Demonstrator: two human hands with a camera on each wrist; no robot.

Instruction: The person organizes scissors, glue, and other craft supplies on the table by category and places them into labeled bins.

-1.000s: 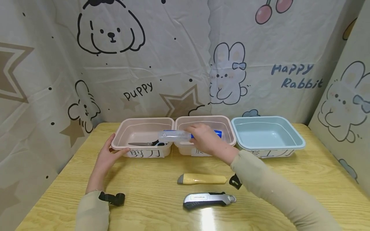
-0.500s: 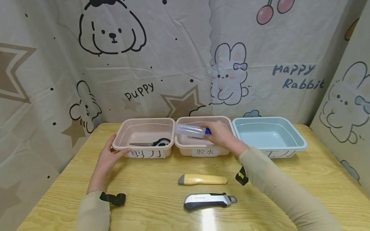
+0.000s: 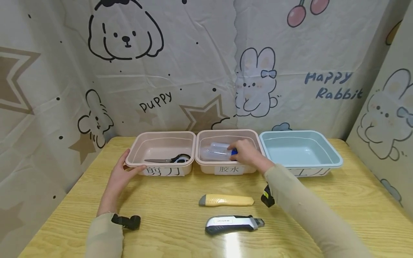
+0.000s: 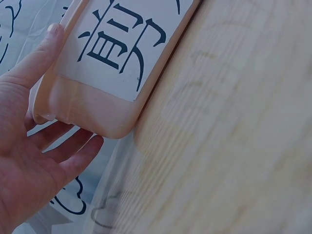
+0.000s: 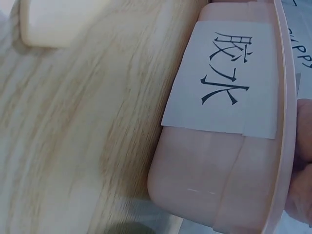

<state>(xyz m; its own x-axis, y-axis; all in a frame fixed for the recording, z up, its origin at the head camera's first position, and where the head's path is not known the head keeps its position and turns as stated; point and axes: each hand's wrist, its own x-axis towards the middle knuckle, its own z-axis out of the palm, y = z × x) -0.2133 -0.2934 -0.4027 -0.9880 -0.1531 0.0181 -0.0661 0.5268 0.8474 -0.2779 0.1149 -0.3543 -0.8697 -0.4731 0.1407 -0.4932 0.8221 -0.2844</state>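
Note:
My right hand (image 3: 246, 153) reaches into the middle pink bin (image 3: 229, 168), its fingers at the blue cap of a clear glue bottle (image 3: 215, 155) lying low inside. Clear plastic of another bottle (image 3: 221, 147) shows just behind it. In the right wrist view the bin's wall hides most of this hand (image 5: 303, 161). My left hand (image 3: 120, 175) grips the front left corner of the left pink bin (image 3: 138, 168), thumb along the front rim and fingers round the side. Scissors (image 3: 169, 160) with dark handles lie in that bin.
A light blue bin (image 3: 300, 150) stands at the right of the row. On the wooden table (image 3: 161, 215) in front lie a yellow utility knife (image 3: 227, 200) and a silver-and-black one (image 3: 232, 224). A printed cloth (image 3: 200, 64) hangs behind the bins.
My right hand has carried the glue bottle from above the gap between the pink bins rightward, then down into the middle bin. My left hand keeps its hold on the left bin.

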